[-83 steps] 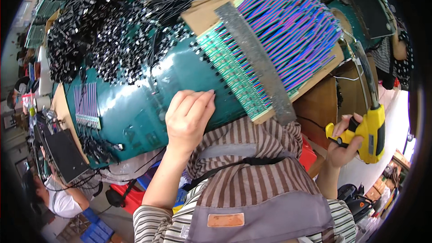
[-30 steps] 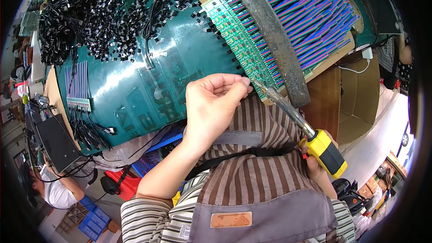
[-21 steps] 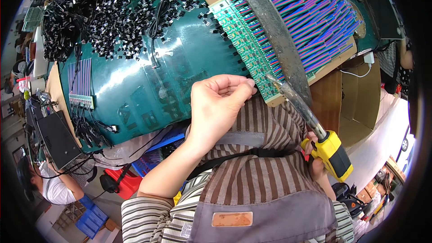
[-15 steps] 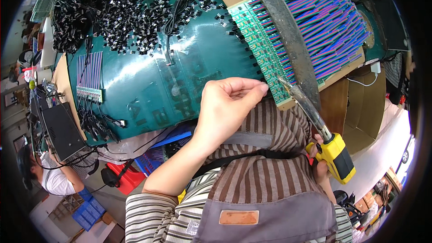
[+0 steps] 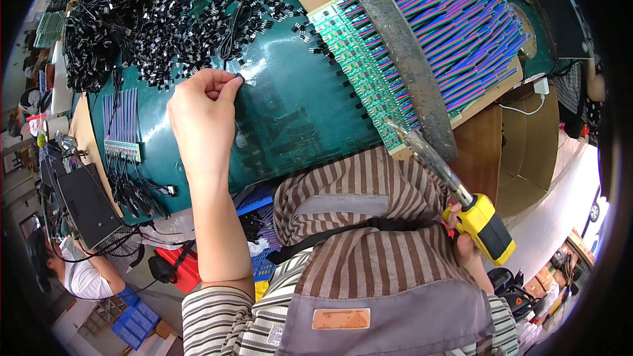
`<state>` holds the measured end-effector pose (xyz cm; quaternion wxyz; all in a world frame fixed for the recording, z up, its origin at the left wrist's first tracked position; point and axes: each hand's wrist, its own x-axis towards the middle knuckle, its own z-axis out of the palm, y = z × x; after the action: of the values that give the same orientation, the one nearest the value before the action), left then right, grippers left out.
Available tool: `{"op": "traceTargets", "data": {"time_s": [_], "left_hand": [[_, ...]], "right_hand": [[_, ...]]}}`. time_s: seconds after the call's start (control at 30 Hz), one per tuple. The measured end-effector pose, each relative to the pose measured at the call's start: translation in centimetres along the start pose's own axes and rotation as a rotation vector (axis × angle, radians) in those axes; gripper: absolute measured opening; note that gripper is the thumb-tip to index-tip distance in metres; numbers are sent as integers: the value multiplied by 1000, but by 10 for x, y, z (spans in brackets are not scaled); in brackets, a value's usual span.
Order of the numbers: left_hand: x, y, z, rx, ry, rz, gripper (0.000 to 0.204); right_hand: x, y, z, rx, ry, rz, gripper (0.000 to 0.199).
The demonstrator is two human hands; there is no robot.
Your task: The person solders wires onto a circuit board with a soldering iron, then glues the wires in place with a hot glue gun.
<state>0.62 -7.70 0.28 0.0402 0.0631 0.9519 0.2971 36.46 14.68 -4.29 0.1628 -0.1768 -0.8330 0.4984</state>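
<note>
My left hand (image 5: 201, 115) reaches across the green table top (image 5: 297, 112) to the edge of a heap of small black components (image 5: 151, 33). Its thumb and forefinger are pinched on one small black component (image 5: 236, 79). My right hand (image 5: 465, 250), mostly hidden, grips a yellow soldering gun (image 5: 484, 227) low at the right. The gun's long metal tip points up at the near end of a row of green circuit boards (image 5: 359, 59). A dark metal bar (image 5: 402, 59) lies across the boards, pinning blue and purple wires (image 5: 455, 26).
A smaller board with coloured wires (image 5: 122, 125) lies at the table's left end, beside a black box (image 5: 82, 201) with cables. Another person (image 5: 72, 270) sits at lower left. Red and blue crates (image 5: 178, 270) stand under the table. An open cardboard box (image 5: 521, 145) is on the right.
My left hand has left the near end of the circuit boards and moved left and away to the heap of black components. The soldering gun stays near the boards' end.
</note>
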Motion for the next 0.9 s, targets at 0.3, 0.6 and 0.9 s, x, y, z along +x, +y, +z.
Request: {"op": "traceTargets", "data": {"time_s": [0.3,0.6,0.9], "left_hand": [[-39,10,32,-185,75,374,13],[-53,1,39,52,198,586,12],[-74,15,35,-79,23,436,8]], "right_hand": [[21,-18,3,29,5,38,30],[-4,10,-7,3,6,-25,32],[-4,5,3,14,32,0,33]]}}
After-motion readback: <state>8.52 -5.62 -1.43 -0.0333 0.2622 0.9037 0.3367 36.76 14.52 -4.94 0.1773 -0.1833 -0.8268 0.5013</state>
